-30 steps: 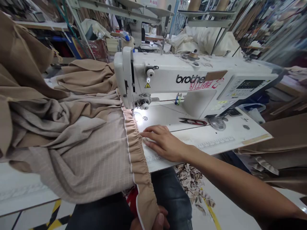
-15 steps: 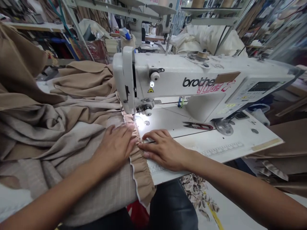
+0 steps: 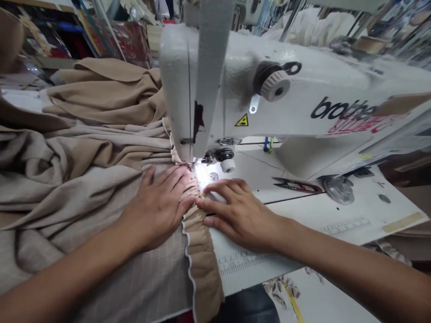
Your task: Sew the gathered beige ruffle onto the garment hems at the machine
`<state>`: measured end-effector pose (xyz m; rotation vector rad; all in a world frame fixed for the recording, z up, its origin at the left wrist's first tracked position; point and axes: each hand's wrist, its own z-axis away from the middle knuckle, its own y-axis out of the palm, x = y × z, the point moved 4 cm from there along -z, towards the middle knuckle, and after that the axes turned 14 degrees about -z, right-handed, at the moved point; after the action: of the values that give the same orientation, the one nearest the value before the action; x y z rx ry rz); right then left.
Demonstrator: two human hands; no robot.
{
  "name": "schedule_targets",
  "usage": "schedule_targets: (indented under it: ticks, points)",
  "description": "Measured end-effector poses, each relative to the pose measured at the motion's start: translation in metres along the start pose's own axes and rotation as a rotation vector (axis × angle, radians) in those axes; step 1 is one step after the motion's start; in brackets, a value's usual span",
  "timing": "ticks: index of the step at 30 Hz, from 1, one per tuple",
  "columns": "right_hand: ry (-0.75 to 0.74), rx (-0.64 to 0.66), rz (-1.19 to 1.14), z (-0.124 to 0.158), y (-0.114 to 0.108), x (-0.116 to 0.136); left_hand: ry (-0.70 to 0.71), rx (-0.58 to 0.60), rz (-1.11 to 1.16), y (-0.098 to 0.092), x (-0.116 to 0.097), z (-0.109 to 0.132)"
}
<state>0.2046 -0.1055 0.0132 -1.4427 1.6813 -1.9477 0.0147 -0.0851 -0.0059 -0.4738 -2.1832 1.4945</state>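
My left hand lies flat with its fingers spread on a grey-beige checked fabric, just in front of the needle area of a white sewing machine. Its thumb reaches the gathered edge of a tan ruffle with a white-edged border. On the other side of the ruffle, my right hand rests on the machine bed, fingers apart and a fingertip touching the gathers. The ruffle runs from under the needle down over the front edge. The needle tip is lost in the lamp's glare.
Red-handled thread snips lie on the bed right of my right hand, near a clear round plastic piece. Printed rulers mark the table. Bunched tan cloth is heaped behind and left. Ruffled scraps lie below the table.
The view has come closer to the machine, whose head now looks larger. Both hands keep nearly the same places beside the ruffle; any fabric feed is too slight to tell.
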Motion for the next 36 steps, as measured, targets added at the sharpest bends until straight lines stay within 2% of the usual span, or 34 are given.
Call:
schedule_targets:
  ticks: [2,4,8,11,13,15,17,19,23,26,28,32,36]
  points:
    - [0.005,0.021,-0.010,-0.006,-0.005,-0.001,0.028,0.025,-0.005,0.001,0.004,-0.003]
    - [0.023,0.077,-0.042,-0.012,-0.012,-0.002,0.059,0.019,-0.044,-0.007,0.003,-0.004]
    - [-0.016,0.191,-0.215,-0.027,-0.024,-0.006,0.062,-0.127,-0.077,-0.045,-0.017,0.000]
    - [-0.021,0.120,-0.298,-0.034,-0.029,-0.018,0.070,-0.103,-0.069,-0.060,-0.038,0.003]
    - [0.050,0.019,-0.238,-0.033,-0.029,-0.029,0.102,-0.046,-0.089,-0.057,-0.046,0.004]
    - [0.104,-0.057,-0.144,-0.027,-0.030,-0.035,0.134,-0.041,-0.109,-0.052,-0.047,0.004]
    - [0.089,-0.098,-0.090,-0.020,-0.031,-0.032,0.153,-0.052,-0.084,-0.046,-0.041,0.003]
    - [0.033,-0.102,-0.076,-0.015,-0.031,-0.022,0.129,-0.044,0.043,-0.041,-0.031,0.004]
    - [-0.068,0.024,-0.019,-0.013,-0.025,-0.004,-0.119,0.106,0.423,-0.033,-0.006,0.005]
    - [-0.084,0.073,0.052,-0.015,-0.017,-0.003,-0.274,0.196,0.549,-0.030,0.005,0.005]
    - [-0.074,0.045,0.080,-0.018,-0.012,-0.006,-0.277,0.180,0.549,-0.032,0.006,0.005]
    - [0.016,0.014,0.113,-0.024,0.000,-0.010,-0.163,0.037,0.447,-0.039,-0.001,0.005]
    - [0.068,0.018,0.119,-0.025,-0.004,-0.010,-0.030,-0.032,0.366,-0.040,-0.015,0.009]
